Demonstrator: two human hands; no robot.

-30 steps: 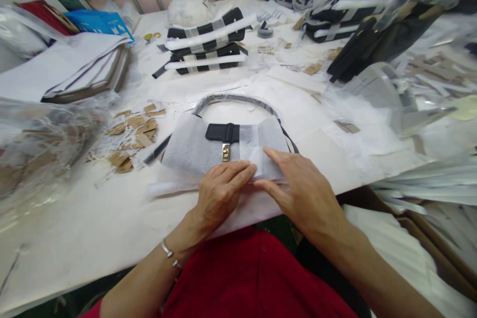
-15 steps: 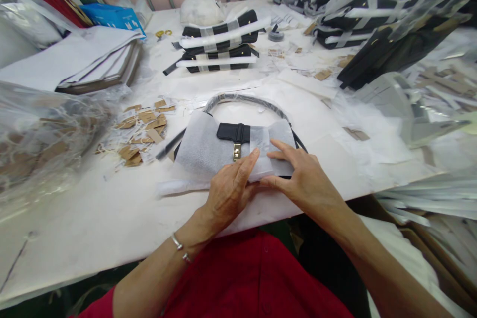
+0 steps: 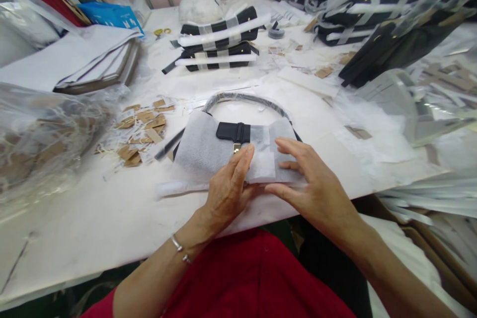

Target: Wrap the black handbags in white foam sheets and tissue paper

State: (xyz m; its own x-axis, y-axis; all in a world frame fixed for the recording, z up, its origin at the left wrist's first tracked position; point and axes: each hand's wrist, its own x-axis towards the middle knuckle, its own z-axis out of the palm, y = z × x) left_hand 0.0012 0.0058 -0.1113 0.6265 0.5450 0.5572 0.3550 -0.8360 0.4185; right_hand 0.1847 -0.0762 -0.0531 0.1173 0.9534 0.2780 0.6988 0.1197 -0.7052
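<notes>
A black handbag, its front covered by a pale grey foam wrap point(image 3: 206, 144), lies on the white table before me. Its dark flap strap point(image 3: 233, 132) and gold clasp point(image 3: 237, 148) show through the middle, and its film-wrapped handle point(image 3: 248, 97) arches away from me. A strip of translucent white paper point(image 3: 262, 159) lies over the wrap right of the clasp. My left hand point(image 3: 227, 184) is closed at the bag's near edge, fingers lying on top beside the paper. Beside the paper's right side, my right hand point(image 3: 316, 176) is open, fingers apart and curved, holding nothing.
A white foam roll point(image 3: 181, 189) lies along the bag's near edge. Cardboard tags point(image 3: 145, 126) are heaped to the left, near a plastic bag point(image 3: 48, 144). Wrapped black bags point(image 3: 219, 35) are stacked behind; more stand at the right. Paper sheets point(image 3: 82, 54) are piled far left.
My right hand has drawn back to the right from the paper strip, its fingers spreading. My left hand has shifted slightly left, and its fingers now partly cover the clasp.
</notes>
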